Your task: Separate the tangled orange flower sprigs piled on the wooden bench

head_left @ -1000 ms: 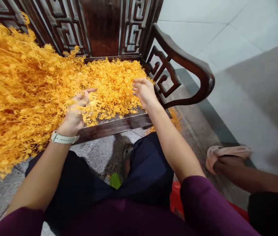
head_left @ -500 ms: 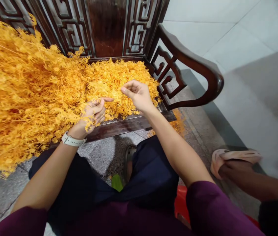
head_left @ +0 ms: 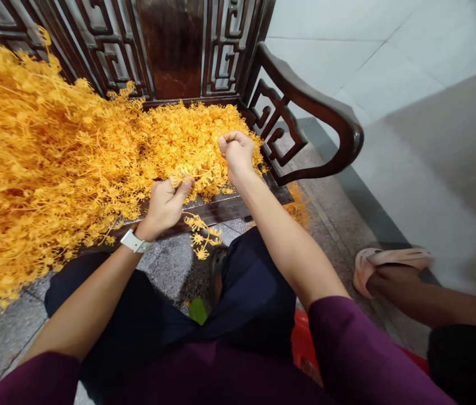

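Note:
Stems of a yellow artificial flower sprig point(head_left: 204, 235) are pinched in my left hand point(head_left: 166, 207), which wears a white watch band. Part of the sprig hangs below the fingers and more yellow blossoms show above the thumb. My right hand point(head_left: 238, 153) is closed to the right of it and a little higher, its fingertips pressed together. Whatever those fingertips hold is too small to make out. Behind both hands lies a heap of loose yellow flower pieces point(head_left: 187, 126) on the wooden bench seat.
A large pile of yellow sprigs point(head_left: 44, 163) covers the bench's left side. The carved armrest point(head_left: 322, 107) curves out at the right. Yellow bits point(head_left: 299, 205) lie on the floor beside the bench. Another person's sandalled foot point(head_left: 383, 264) is at the right.
My left hand has moved right, turned over and closed on the sprig, which now hangs below it. My right hand has drawn its fingers in and stays over the heap.

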A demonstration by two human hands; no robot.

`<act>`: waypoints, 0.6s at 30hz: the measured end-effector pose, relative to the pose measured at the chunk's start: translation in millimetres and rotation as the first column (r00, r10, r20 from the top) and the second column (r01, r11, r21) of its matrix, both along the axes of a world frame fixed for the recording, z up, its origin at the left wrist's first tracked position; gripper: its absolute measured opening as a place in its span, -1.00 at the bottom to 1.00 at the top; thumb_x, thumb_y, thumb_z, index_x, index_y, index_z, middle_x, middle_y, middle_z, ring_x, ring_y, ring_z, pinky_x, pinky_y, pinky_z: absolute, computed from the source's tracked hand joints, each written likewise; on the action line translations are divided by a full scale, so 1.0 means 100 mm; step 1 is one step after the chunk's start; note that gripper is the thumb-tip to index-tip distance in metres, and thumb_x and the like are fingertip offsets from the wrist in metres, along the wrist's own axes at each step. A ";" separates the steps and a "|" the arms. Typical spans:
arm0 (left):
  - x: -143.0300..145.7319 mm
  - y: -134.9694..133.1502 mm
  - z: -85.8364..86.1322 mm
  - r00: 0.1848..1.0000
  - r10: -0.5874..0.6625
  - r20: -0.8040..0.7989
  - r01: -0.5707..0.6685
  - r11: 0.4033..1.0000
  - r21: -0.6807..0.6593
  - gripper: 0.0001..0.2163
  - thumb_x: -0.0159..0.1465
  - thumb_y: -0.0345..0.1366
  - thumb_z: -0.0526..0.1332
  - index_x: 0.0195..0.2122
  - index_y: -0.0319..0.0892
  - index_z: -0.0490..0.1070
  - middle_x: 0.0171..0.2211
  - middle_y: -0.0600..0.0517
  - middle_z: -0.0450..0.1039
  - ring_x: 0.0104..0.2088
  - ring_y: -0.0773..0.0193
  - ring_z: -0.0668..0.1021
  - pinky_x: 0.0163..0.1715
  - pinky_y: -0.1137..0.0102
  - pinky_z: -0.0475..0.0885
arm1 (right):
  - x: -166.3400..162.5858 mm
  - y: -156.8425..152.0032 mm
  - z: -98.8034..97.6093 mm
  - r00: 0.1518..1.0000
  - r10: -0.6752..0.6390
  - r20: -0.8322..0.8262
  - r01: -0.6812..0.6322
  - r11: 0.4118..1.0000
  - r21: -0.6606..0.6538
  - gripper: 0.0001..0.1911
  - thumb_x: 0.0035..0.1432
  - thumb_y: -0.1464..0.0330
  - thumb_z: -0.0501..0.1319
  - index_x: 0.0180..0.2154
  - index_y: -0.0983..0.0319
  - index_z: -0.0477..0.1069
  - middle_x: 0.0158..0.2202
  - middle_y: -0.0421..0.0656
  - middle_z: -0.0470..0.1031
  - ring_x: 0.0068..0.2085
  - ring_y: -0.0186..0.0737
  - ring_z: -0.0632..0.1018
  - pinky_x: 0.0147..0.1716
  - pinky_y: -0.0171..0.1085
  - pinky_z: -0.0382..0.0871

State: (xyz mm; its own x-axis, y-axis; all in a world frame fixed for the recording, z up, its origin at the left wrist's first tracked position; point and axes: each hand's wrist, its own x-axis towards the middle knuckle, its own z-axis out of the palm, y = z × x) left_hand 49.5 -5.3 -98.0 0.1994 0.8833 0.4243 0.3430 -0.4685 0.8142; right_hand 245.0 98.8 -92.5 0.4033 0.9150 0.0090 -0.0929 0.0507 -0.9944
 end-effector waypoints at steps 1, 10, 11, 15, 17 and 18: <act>0.00 -0.05 0.02 1.000 0.008 -0.008 -0.008 0.999 0.047 -0.51 0.47 0.01 0.12 -0.56 -0.15 0.33 -0.65 0.11 0.17 -0.62 0.36 0.26 -0.54 0.37 0.12 | 0.03 0.05 -0.01 0.999 -0.043 -0.011 0.043 0.999 -0.016 -0.81 0.16 0.57 0.19 -0.44 0.21 0.29 -0.49 -0.30 0.30 -0.45 -0.43 0.31 -0.42 -0.35 0.18; -0.15 -0.24 0.10 0.998 0.057 -0.001 -0.056 0.991 0.121 -0.54 0.46 -0.03 0.16 -0.55 -0.16 0.41 -0.70 0.09 0.22 -0.66 0.34 0.31 -0.58 0.37 0.15 | 0.69 -0.19 0.34 0.968 0.153 -0.200 -0.139 0.987 0.084 -0.84 0.14 0.41 0.35 -0.35 0.16 0.37 -0.37 -0.26 0.40 -0.38 -0.39 0.39 -0.40 -0.35 0.30; -0.14 -0.20 0.09 0.997 0.066 0.044 -0.069 0.996 0.051 -0.55 0.47 0.00 0.15 -0.50 -0.16 0.46 -0.70 0.10 0.21 -0.66 0.34 0.31 -0.59 0.38 0.16 | 0.71 -0.31 0.43 0.932 0.294 -0.211 -0.259 0.949 0.180 -0.77 0.07 0.35 0.43 -0.33 0.14 0.38 -0.35 -0.26 0.42 -0.37 -0.38 0.40 -0.38 -0.33 0.33; -0.11 -0.09 0.07 0.972 0.080 0.221 -0.056 0.992 -0.116 -0.54 0.48 0.02 0.13 -0.47 -0.17 0.45 -0.71 0.13 0.19 -0.67 0.37 0.29 -0.61 0.41 0.19 | 0.71 -0.58 0.61 0.781 0.577 -0.240 -0.464 0.792 0.396 -0.54 -0.10 0.18 0.56 -0.42 0.11 0.28 -0.53 -0.33 0.25 -0.50 -0.37 0.27 -0.49 -0.31 0.27; -0.11 -0.08 0.08 0.968 0.080 0.237 -0.048 0.989 -0.139 -0.52 0.47 0.03 0.15 -0.52 -0.17 0.40 -0.71 0.12 0.19 -0.68 0.38 0.30 -0.62 0.42 0.19 | 0.66 -0.53 0.56 0.778 0.526 -0.343 -0.440 0.847 0.298 -0.63 0.03 0.19 0.48 -0.41 0.11 0.29 -0.55 -0.33 0.25 -0.52 -0.36 0.26 -0.51 -0.33 0.25; -0.12 -0.07 0.08 0.969 0.084 0.234 -0.050 0.988 -0.146 -0.52 0.46 0.04 0.16 -0.53 -0.17 0.40 -0.71 0.12 0.19 -0.68 0.39 0.29 -0.63 0.43 0.19 | 0.62 -0.46 0.50 0.804 0.440 -0.400 -0.399 0.898 0.187 -0.71 0.11 0.22 0.42 -0.38 0.12 0.32 -0.52 -0.32 0.30 -0.51 -0.35 0.28 -0.50 -0.34 0.26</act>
